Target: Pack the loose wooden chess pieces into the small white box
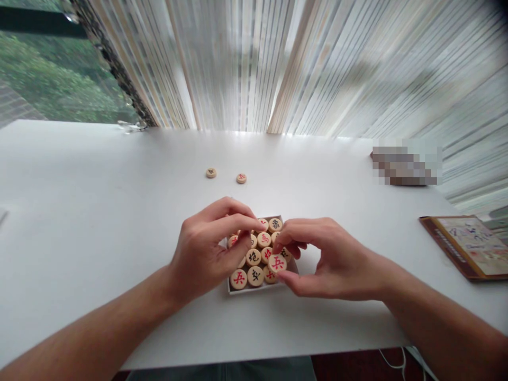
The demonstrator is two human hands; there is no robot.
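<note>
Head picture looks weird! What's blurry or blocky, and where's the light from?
Head view: curtain smeared and stretched toward the upper right; head view: blocky patch at right, hiding what's there; head view: daylight probably comes through the window and curtain; head view: held piece fairly clear.

Surface: white table (99, 211), smooth top. Near the front edge, about mid-width: shallow white box (257, 289), resting slightly askew. Beyond it, two round pieces lie flat and apart: black-marked disc (211, 173) on the left, red-marked disc (241, 179) on the right. Right side: brown-bordered flat item (472, 248) with a pictured face. Behind that, a brownish object (405, 166), pixelated, apparently also on the tabletop; identity uncertain.
</note>
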